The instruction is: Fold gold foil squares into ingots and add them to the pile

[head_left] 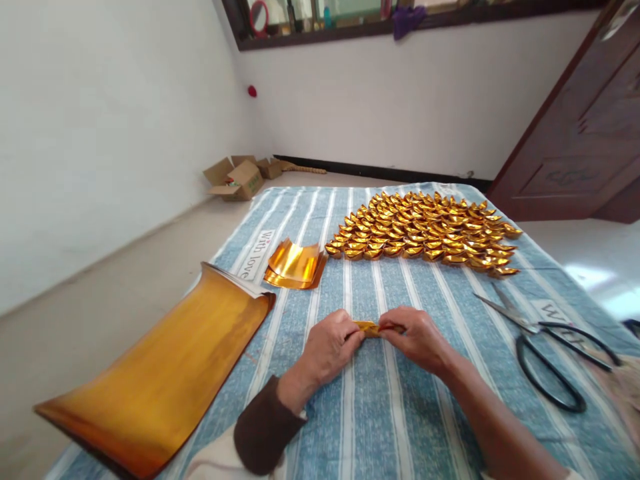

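Observation:
Between my two hands is a small folded piece of gold foil paper [369,328], just above the striped cloth. My left hand [330,343] pinches its left end with thumb and fingers. The right end is gripped by my right hand [415,337], whose fingertips cover part of it. Beyond them lies a small stack of curved gold foil sheets [294,263]. To its right, several rows of gold paper ingots [425,230], shaped like little boats, stand close together.
A large stack of gold sheets [165,360] overhangs the left edge of the striped tablecloth [370,427]. Black-handled scissors [535,330] lie spread at the right. An open cardboard box [237,181] sits on the floor behind, and a brown door [575,120] stands at right.

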Demonstrator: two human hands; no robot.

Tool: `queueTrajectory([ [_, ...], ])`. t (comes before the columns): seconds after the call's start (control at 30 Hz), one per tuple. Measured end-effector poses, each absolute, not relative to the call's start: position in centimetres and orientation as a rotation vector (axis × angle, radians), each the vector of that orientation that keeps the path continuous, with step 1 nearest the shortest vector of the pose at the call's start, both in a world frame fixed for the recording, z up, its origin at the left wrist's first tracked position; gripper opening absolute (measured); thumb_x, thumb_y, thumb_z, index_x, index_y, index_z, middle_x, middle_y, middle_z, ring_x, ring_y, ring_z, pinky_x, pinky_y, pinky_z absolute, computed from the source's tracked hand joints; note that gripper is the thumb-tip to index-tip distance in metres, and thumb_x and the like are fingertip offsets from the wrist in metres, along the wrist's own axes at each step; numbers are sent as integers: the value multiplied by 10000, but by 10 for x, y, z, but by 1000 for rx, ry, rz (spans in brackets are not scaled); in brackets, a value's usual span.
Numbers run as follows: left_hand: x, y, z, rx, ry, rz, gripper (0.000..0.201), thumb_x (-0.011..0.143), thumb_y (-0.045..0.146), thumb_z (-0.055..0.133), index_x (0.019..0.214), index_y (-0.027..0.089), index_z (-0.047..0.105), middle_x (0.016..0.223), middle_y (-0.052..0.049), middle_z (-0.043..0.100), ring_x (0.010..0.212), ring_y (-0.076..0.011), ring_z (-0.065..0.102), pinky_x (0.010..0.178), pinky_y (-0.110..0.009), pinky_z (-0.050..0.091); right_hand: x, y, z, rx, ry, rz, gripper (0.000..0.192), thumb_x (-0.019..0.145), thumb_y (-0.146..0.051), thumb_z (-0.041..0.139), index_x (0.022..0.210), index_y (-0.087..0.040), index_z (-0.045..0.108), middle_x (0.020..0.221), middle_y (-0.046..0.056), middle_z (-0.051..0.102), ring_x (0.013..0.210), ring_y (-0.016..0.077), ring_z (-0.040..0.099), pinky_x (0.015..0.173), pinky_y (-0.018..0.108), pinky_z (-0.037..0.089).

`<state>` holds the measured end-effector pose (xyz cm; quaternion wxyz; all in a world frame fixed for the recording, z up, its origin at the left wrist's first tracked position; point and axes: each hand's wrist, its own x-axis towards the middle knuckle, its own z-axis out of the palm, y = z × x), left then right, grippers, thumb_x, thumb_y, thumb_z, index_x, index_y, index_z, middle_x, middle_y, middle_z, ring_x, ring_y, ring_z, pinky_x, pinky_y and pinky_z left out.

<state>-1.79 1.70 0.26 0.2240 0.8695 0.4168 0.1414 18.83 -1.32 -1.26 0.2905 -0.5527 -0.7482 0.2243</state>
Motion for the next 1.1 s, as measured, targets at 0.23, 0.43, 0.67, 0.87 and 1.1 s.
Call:
queueTrajectory([
  [0.23,-12,17,-2,2447,1237,373,255,923,268,495,718,190,624,754,-16,569,742,-153,553,660,-265,431,186,-15,-11,-1489,-2153,305,205,896,-202,534,731,-200,655,719,32,613,755,180,548,702,297,395],
  [0.43,-9,11,-6,2427,1325,442,203,905,237,515,720,181,577,771,-22,569,736,-160,544,660,-280,436,186,-16,-14,-1509,-2175,277,170,905,-194,531,778,-195,644,919,69,619,914,206,538,797,332,435],
  [0.67,-8,8,-8,2428,1330,482,163,909,216,518,759,175,566,784,-29,558,750,-171,535,662,-286,444,184,-21,-20,-1545,-2204,160,185,930,-206,494,840,-202,657,1099,105,602,1158,274,483,928,421,438],
  [0.87,-7,7,-7,2486,1310,450,197,927,196,483,751,171,568,780,-37,550,744,-173,525,670,-293,454,178,-24,-14,-1597,-2284,83,174,921,-154,487,865,-191,647,1076,124,609,1131,291,502,881,424,454],
  [1.1,-6,6,-9,2513,1318,458,192,920,187,484,743,178,560,774,-30,542,732,-172,516,657,-294,452,174,-25,-11,-1608,-2313,-3,176,905,-101,492,822,-176,628,955,106,603,978,254,524,760,365,447],
])
